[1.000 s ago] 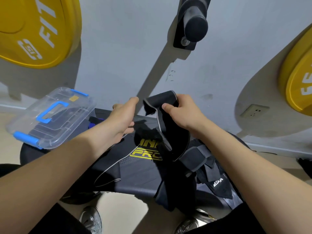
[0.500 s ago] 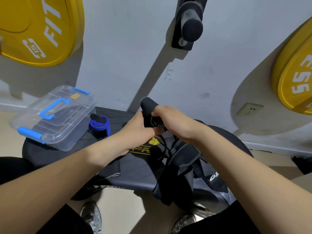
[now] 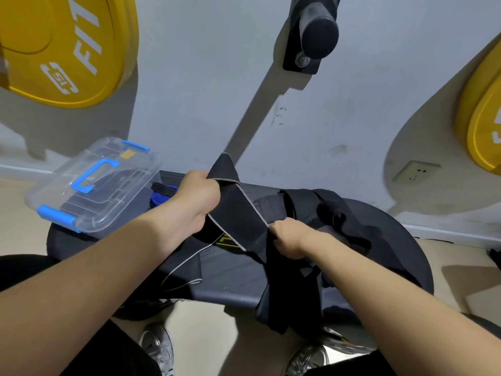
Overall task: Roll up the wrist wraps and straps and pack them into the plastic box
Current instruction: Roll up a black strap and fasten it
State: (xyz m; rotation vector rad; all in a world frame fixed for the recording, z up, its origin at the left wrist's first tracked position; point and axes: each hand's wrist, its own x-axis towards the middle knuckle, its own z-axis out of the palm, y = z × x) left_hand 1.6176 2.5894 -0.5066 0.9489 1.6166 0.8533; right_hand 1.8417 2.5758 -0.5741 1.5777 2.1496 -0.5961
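Note:
A wide black wrist wrap [image 3: 237, 213] with a grey edge is stretched between my hands above a dark bench [image 3: 230, 278]. My left hand [image 3: 196, 199] grips its upper end, whose tip sticks up past my fist. My right hand [image 3: 287, 238] pinches the wrap lower down, to the right. Its tail hangs off the bench's front edge. A heap of more black straps [image 3: 320, 210] lies behind my right hand. A rolled blue strap [image 3: 160, 198] sits by the clear plastic box [image 3: 89, 196], which stands closed with blue latches at the bench's left end.
Yellow weight plates [image 3: 62, 47] hang on the grey wall at upper left and at the right edge. A black peg [image 3: 314, 33] juts from the wall above the bench. A wall socket [image 3: 414, 172] is at the right. My shoes show on the floor below.
Half a second ago both hands were bunched together on the wrap. Now they have pulled apart, left up and right down, and the wrap is spread flat between them.

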